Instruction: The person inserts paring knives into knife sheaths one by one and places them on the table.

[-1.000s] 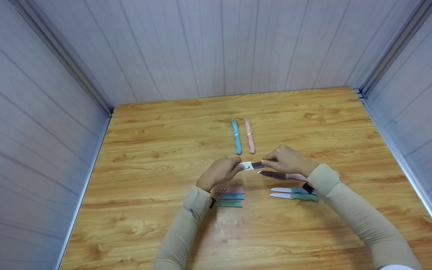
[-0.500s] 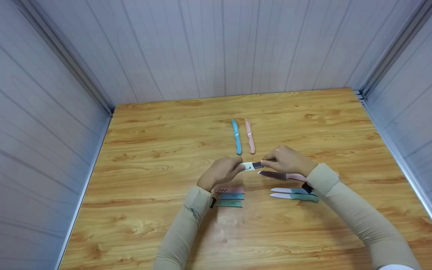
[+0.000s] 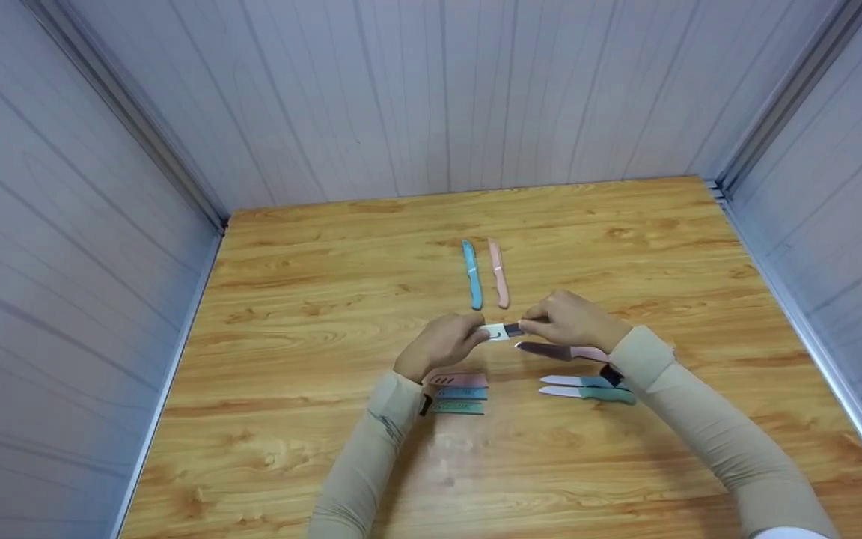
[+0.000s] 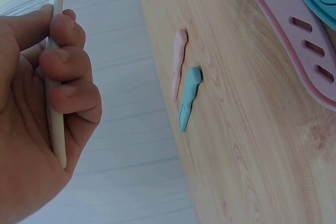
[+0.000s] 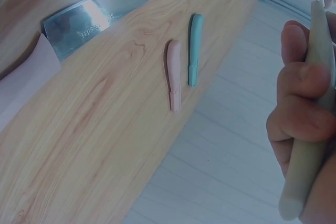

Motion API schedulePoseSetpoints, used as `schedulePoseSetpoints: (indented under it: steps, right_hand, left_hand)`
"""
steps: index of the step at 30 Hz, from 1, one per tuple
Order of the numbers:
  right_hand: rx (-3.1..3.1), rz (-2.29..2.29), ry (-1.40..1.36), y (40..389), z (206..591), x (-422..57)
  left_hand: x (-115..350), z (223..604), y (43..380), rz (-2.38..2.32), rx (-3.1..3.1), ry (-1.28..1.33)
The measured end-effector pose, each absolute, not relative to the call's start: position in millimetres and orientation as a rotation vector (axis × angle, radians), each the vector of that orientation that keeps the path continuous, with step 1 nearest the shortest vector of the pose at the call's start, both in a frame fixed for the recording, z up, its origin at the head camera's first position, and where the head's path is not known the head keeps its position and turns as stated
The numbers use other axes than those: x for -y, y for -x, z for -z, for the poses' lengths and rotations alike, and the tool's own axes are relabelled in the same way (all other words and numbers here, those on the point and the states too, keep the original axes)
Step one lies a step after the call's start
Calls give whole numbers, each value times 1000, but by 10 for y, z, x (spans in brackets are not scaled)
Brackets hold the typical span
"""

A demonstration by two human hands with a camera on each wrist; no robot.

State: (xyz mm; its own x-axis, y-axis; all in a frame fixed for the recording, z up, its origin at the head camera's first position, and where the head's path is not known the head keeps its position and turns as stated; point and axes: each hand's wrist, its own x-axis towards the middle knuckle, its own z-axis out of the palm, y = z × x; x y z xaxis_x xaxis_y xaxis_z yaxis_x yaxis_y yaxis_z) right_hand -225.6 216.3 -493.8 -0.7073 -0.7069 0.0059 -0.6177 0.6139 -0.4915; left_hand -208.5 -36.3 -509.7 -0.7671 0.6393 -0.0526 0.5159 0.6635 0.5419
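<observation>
My left hand (image 3: 440, 344) grips a white knife sheath (image 3: 495, 332), its fingers curled round it in the left wrist view. In my right hand (image 3: 579, 322) is a knife with a cream handle (image 5: 307, 169). Part of its dark blade (image 3: 513, 329) shows between the hands, and the rest is inside the sheath. Under the right wrist lies a bare knife with a pink handle (image 3: 588, 352). Nearer me are a blue-handled knife (image 3: 562, 380) and a green-handled knife (image 3: 604, 393), both with pale blades. Beside the left wrist lie a pink sheath (image 3: 461, 379), a blue sheath (image 3: 464, 393) and a green sheath (image 3: 461, 408).
Beyond the hands, a blue knife (image 3: 472, 275) and a pink knife (image 3: 500, 275) lie side by side with their blades covered. All rest on a wooden table (image 3: 311, 299). Pale panel walls (image 3: 401, 97) stand at its back and sides.
The right hand has edged slightly left toward the sheath, and a little less of the dark blade shows. Both grips and the things on the table look the same.
</observation>
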Motion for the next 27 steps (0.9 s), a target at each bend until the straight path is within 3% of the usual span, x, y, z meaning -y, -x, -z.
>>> schedulePoseSetpoints:
  steps: [27]
  right_hand:
    - [-2669,671,1121,2261,4968,-2121]
  left_hand:
    - [315,5106,2082,-728,-2669,-958]
